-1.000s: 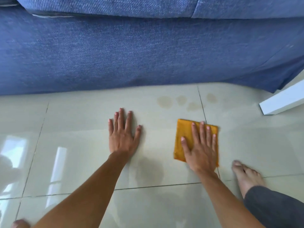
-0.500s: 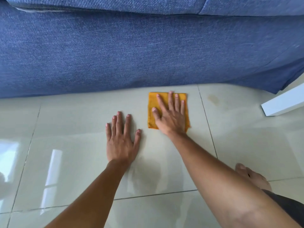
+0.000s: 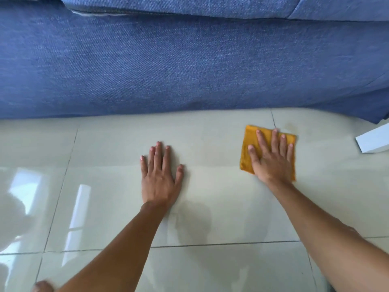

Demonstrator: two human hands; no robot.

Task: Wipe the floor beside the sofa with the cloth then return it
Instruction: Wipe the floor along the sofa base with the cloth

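A folded orange cloth [image 3: 249, 144] lies flat on the pale glossy floor tiles [image 3: 210, 144], just in front of the blue sofa [image 3: 189, 70]. My right hand [image 3: 271, 157] presses down on the cloth with its fingers spread, covering most of it. To the left, my left hand [image 3: 161, 178] rests palm-down on the bare tile with its fingers apart and nothing under it. A faint brownish stain [image 3: 291, 125] shows on the tile just beyond the cloth's far right corner.
The sofa's fabric front runs across the whole upper half of the view and meets the floor. A white board-like object [image 3: 373, 141] sticks in at the right edge. A toe or knee [image 3: 42, 287] shows at the bottom left.
My right hand slid the cloth to the right and slightly back from the sofa, across the tile joint. The stains where it was half a second ago are gone. My left hand stayed planted.
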